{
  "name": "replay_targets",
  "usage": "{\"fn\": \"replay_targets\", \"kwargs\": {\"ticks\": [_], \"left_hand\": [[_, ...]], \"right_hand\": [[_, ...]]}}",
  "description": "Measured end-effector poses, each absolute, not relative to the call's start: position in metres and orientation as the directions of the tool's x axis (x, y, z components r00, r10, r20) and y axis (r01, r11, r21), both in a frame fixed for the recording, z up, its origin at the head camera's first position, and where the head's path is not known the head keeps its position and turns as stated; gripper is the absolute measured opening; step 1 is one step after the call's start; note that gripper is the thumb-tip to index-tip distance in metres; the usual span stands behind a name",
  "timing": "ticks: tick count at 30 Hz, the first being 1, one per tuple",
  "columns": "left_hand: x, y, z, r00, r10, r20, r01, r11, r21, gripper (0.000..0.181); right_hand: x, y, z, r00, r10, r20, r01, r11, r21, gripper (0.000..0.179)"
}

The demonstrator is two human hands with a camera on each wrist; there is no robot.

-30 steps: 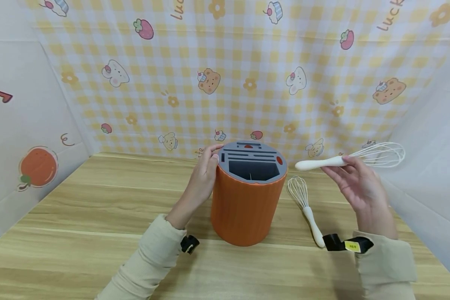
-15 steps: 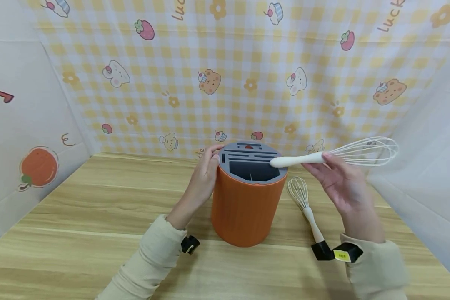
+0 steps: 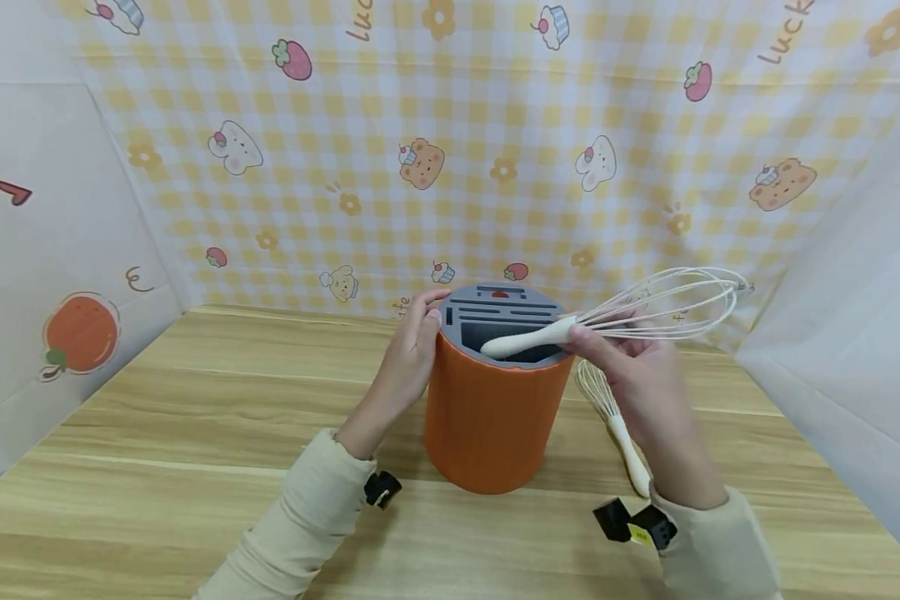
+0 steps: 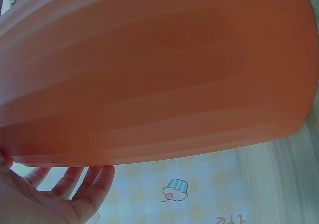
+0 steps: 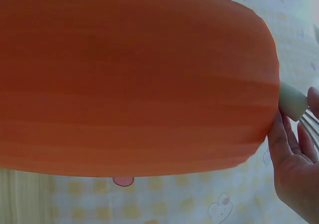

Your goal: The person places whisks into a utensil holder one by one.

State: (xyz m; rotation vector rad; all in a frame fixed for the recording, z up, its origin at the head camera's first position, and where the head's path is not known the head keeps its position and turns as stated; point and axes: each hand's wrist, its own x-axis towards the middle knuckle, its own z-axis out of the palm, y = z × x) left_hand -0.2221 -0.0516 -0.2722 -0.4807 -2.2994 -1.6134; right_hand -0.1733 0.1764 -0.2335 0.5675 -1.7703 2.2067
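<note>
An orange utensil holder (image 3: 495,425) stands upright on the table, its grey slotted top (image 3: 465,308) facing up. My left hand (image 3: 407,346) holds its left side at the rim, thumb at the top edge and fingers behind; the left wrist view shows those fingers (image 4: 94,186) against the ribbed wall. Between thumb and fingers, my right hand (image 3: 648,383) pinches a white-handled whisk (image 3: 528,339) where the handle meets the wires. The handle end dips over the large front compartment, and the wire loops point up to the right. In the right wrist view the holder hides most of the handle.
A smaller white whisk (image 3: 624,446) lies on the wooden table (image 3: 195,467) right of the holder, partly covered by my right hand and wrist. Behind the table hangs a yellow checked cloth (image 3: 465,108). A white side wall (image 3: 855,317) bounds the right.
My right hand has carried the whisk left from beside the holder until its handle end is over the compartment, tilting the handle downward. The left hand and the holder have stayed put.
</note>
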Motion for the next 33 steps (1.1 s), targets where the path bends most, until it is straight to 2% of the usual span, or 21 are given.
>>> {"fn": "replay_targets", "kwargs": {"ticks": [5,10,16,25,29,33], "left_hand": [[-0.223,-0.052,-0.273,-0.901,0.105,0.421,0.431,0.325,0.842,0.043],[-0.224,-0.052,-0.274,-0.903,0.108,0.415,0.427,0.321,0.845,0.043],[-0.223,-0.052,-0.273,-0.907,0.1,0.41,0.419,0.326,0.847,0.043],[-0.222,-0.051,-0.272,-0.904,0.097,0.417,0.425,0.324,0.845,0.042],[-0.223,-0.051,-0.273,-0.901,0.094,0.423,0.429,0.327,0.842,0.042],[-0.224,-0.051,-0.274,-0.9,0.093,0.425,0.431,0.334,0.839,0.041]], "right_hand": [[-0.168,0.168,-0.233,-0.873,-0.066,0.483,-0.48,-0.053,-0.876,0.018],[-0.165,0.165,-0.232,-0.887,-0.082,0.455,-0.461,0.078,-0.884,0.032],[-0.163,0.162,-0.232,-0.842,-0.174,0.51,-0.536,0.377,-0.756,0.048],[-0.159,0.163,-0.231,-0.843,-0.21,0.496,-0.531,0.478,-0.7,0.063],[-0.157,0.161,-0.232,-0.834,-0.237,0.498,-0.532,0.583,-0.614,0.069],[-0.152,0.158,-0.233,-0.843,-0.295,0.45,-0.519,0.664,-0.538,0.072]]}}
